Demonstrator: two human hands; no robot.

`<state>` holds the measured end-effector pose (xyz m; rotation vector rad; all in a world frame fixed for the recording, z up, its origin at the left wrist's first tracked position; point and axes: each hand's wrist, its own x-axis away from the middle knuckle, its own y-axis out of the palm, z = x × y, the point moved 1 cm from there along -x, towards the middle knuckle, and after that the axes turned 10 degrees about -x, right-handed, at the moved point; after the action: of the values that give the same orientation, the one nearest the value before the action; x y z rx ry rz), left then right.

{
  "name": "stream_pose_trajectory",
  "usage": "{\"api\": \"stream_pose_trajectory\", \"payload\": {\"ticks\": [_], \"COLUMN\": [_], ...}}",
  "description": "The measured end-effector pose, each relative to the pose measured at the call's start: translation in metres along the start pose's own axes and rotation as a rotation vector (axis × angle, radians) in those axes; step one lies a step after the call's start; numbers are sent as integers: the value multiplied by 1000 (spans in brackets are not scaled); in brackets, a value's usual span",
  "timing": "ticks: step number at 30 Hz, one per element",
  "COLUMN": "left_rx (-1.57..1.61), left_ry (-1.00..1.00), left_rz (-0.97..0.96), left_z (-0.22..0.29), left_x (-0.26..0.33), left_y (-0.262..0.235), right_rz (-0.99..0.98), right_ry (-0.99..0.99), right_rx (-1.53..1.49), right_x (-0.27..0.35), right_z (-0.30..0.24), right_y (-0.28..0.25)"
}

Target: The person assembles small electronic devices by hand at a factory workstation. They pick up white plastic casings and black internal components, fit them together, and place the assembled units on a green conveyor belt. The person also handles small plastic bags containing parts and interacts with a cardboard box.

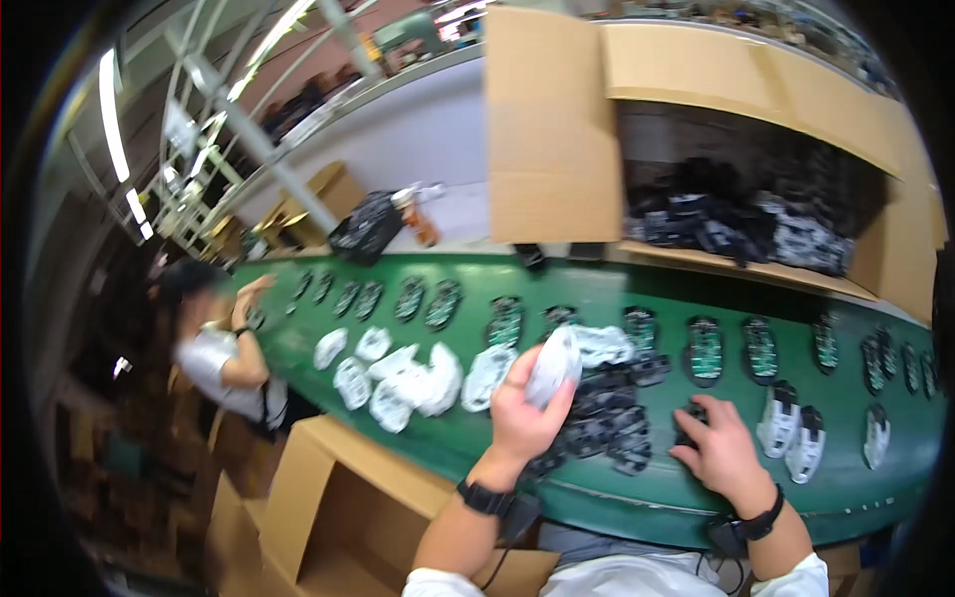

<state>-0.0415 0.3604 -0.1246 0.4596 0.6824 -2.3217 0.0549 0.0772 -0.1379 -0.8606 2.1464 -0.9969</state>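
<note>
My left hand (pixel 525 416) is raised over the green bench (pixel 477 542), closed around a white mouse shell (pixel 555 370) held between thumb and fingers. Below and beside it lies a pile of black plastic mouse parts (pixel 607 418). On the bench to the right, my right hand (pixel 724 448) is lowered with its fingers curled on a small black plastic part (pixel 686 426), mostly hidden beneath them. Just right of that hand are white-and-black mouse shells (pixel 806 443). Left of my left hand, several white shells (pixel 398 383) lie in a loose group.
Several mouse bases with green circuit boards (pixel 704 350) line the bench's far side. An open carton (pixel 552 129) of black and white parts stands behind them. Another open cardboard box (pixel 348 517) is at the near left. A co-worker (pixel 224 348) reaches over the bench's far left.
</note>
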Motion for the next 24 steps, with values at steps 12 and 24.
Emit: {"api": "stream_pose_trajectory", "payload": {"ticks": [12, 24], "left_rx": [567, 515], "left_ry": [-219, -49], "left_rz": [-364, -287], "left_z": [38, 66], "left_x": [63, 53], "left_y": [60, 73], "right_rz": [260, 352], "right_ry": [-206, 234], "right_rx": [-900, -1815], "right_x": [2, 8], "right_z": [-11, 15], "right_y": [7, 27]}}
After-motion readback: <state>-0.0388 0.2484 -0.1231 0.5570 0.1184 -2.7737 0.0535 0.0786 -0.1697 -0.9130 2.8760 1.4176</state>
